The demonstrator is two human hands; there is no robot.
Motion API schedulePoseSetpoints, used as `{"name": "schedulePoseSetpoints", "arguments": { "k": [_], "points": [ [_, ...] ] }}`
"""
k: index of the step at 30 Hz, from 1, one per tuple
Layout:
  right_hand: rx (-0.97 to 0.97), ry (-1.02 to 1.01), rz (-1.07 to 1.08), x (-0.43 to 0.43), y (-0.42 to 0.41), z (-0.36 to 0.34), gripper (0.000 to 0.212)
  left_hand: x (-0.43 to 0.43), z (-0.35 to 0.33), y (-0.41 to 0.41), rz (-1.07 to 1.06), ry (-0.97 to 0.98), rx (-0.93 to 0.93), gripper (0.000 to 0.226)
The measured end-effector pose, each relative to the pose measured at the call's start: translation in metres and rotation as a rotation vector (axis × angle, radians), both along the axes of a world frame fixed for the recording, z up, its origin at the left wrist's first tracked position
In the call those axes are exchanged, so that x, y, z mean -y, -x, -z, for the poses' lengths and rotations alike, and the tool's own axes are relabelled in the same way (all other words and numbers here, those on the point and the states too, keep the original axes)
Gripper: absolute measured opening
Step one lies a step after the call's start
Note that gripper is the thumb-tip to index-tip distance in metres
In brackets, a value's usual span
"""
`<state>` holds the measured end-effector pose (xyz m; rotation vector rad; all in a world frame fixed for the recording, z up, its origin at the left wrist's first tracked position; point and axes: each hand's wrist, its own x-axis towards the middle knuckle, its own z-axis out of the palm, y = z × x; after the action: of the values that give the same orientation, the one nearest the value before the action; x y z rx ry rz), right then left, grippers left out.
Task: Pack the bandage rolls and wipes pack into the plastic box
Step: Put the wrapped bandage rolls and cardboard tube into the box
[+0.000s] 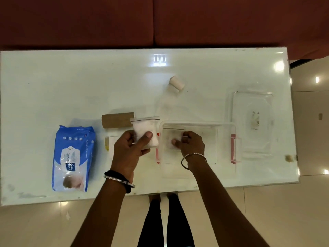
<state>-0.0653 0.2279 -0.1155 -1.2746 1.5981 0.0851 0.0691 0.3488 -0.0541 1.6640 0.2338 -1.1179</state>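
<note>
A clear plastic box [226, 132] with pink side latches stands open on the white table. My right hand [191, 144] is inside it, fingers pressing a clear zip bag of white material [173, 145] onto the box floor. My left hand [129, 150] holds a second zip bag of white bandage [145, 129] just left of the box. A brown bandage roll [117, 120] lies behind my left hand. A small beige roll [176, 83] lies farther back, its white strip unrolled toward the box. The blue wipes pack [73, 157] lies flat at the left.
The box's clear lid [252, 122] lies upside down at the right end of the table [53, 86]. A small white and yellow item [109, 144] peeks out beside my left hand. A dark red sofa stands behind the table.
</note>
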Motion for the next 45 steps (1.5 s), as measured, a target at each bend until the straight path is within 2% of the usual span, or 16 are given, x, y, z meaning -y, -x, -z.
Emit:
{"name": "schedulePoseSetpoints", "arguments": {
  "k": [4, 7, 10, 12, 14, 18, 20, 24, 28, 31, 34, 38, 45],
  "points": [
    [-0.027, 0.069, 0.043, 0.001, -0.007, 0.013, 0.037, -0.005, -0.002, 0.012, 0.006, -0.003, -0.017, 0.039],
    [-0.028, 0.087, 0.023, 0.002, -0.004, 0.015, 0.044, -0.006, -0.005, 0.014, 0.034, -0.002, -0.006, 0.035],
    [-0.059, 0.127, 0.025, 0.002, 0.002, 0.002, 0.053, -0.004, -0.010, 0.017, 0.101, -0.021, 0.069, 0.027],
    [-0.061, 0.201, 0.069, 0.000, 0.008, -0.016, 0.046, -0.002, -0.014, 0.020, 0.183, -0.059, 0.156, 0.029],
    [0.045, 0.180, 0.131, -0.004, 0.014, -0.040, 0.038, -0.002, -0.018, 0.024, 0.282, -0.088, 0.245, 0.036],
    [0.475, -0.197, 0.138, -0.017, 0.028, -0.081, 0.050, 0.004, -0.025, 0.040, 0.417, -0.093, 0.324, 0.051],
    [0.538, -0.207, 0.134, -0.022, 0.034, -0.088, 0.046, 0.009, -0.027, 0.051, 0.469, -0.063, 0.332, 0.050],
    [0.482, -0.115, 0.211, -0.017, 0.045, -0.078, 0.034, 0.013, -0.025, 0.063, 0.556, -0.039, 0.353, 0.044],
    [0.278, -0.048, 0.364, 0.006, 0.057, -0.054, 0.051, 0.007, -0.020, 0.060, 0.513, -0.174, 0.589, 0.036],
    [0.110, 0.031, 0.307, 0.021, 0.057, -0.034, 0.054, 0.002, -0.012, 0.054, 0.522, -0.224, 0.710, 0.042],
    [-0.009, 0.124, 0.182, 0.028, 0.046, -0.018, 0.047, -0.002, -0.004, 0.050, 0.530, -0.186, 0.696, 0.050],
    [-0.029, 0.077, 0.188, 0.024, 0.032, 0.000, 0.048, -0.004, 0.001, 0.051, 0.463, -0.137, 0.601, 0.053],
    [-0.088, 0.148, 0.128, 0.014, 0.026, 0.005, 0.047, -0.005, 0.003, 0.047, 0.454, -0.112, 0.563, 0.050]
  ]
}}
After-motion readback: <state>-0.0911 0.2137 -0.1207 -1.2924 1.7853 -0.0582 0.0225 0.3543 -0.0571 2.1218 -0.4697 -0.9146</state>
